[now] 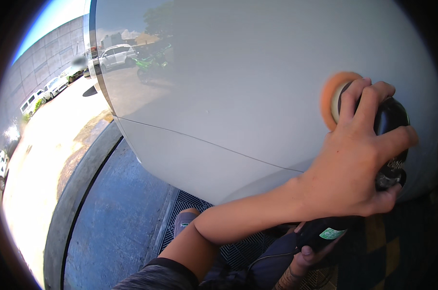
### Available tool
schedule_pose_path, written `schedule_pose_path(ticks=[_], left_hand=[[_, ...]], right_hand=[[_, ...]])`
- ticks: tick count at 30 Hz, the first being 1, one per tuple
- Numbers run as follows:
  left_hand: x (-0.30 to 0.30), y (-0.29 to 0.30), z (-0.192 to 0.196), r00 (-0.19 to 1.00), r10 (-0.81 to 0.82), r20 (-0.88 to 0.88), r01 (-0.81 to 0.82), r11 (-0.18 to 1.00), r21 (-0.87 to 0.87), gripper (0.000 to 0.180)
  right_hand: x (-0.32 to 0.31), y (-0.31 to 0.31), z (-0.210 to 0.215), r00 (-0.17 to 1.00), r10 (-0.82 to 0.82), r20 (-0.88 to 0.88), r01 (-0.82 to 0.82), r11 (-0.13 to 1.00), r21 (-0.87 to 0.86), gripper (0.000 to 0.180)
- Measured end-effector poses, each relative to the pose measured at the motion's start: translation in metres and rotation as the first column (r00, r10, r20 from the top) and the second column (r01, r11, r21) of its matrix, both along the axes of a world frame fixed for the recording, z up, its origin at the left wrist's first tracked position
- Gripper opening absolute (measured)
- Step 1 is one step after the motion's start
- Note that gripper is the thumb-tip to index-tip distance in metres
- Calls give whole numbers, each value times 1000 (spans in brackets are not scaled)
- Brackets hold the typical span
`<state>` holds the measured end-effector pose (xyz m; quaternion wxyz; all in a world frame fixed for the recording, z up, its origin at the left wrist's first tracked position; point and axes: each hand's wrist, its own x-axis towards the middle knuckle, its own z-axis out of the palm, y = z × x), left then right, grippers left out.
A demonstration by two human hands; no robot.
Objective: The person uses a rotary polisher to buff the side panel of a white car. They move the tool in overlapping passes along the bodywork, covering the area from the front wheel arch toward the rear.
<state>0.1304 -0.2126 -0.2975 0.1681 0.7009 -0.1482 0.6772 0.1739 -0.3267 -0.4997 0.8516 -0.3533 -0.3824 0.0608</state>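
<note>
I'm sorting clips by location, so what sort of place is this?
Probably a car-detailing bay opening onto a sunny yard: a polisher with an orange pad is held at a pale vehicle panel, ridged matting covers part of the floor, and parked cars stand outside.

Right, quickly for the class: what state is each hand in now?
Left hand: closed over the black polisher.
Right hand: partly hidden, closed around the polisher's lower body.

I find harsh daylight at frame left, the ground [45,150] blown out, and deep shadow at lower right. I note reflections in the pale panel [219,96], blur on the orange pad [328,99], fisheye bending and black corners.
</note>
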Motion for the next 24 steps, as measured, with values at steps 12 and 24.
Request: schedule_pose_path(ticks=[12,24], left_hand=[[-18,13,-4,994,-31,102,36,999,-41,53],[-71,53,-14,998,-30,55,32,999,-32,59]], right_hand=[[-11,7,-11,997,56,44,-52,995,-88,122],[-32,36,-24,973,-80,218,115,981,-153,119]])
